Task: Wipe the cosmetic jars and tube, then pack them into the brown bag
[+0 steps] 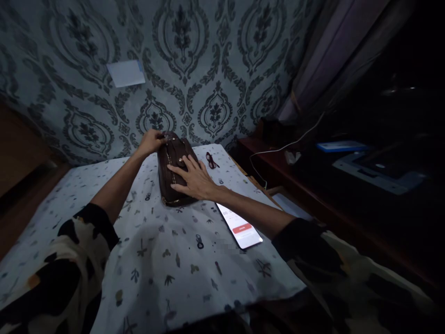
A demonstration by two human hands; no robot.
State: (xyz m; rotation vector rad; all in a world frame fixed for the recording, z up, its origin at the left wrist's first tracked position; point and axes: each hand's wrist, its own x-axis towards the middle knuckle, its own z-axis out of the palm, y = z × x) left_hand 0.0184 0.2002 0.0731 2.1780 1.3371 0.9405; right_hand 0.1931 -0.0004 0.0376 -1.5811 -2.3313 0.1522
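Note:
A dark brown handbag point(167, 178) with zips along its edges lies on a white patterned cloth point(174, 278). At the bag's far left corner, my left hand point(152, 140) is closed, its fingers pinching the edge; the exact part gripped is hard to make out. My right hand point(195, 180) rests flat on the bag's front with the fingers spread, near a small round metal stud. Partly under my right forearm is a lit phone point(241, 230) showing a timer-like screen with a red button.
Folded glasses point(212, 160) lie right of the bag. Patterned wallpaper point(215, 109) rises behind, with a white card point(126, 73) on it. To the right, a white cable point(288, 147) crosses a dark red wooden surface point(257, 147); a blue-edged flat object point(342, 146) lies farther right.

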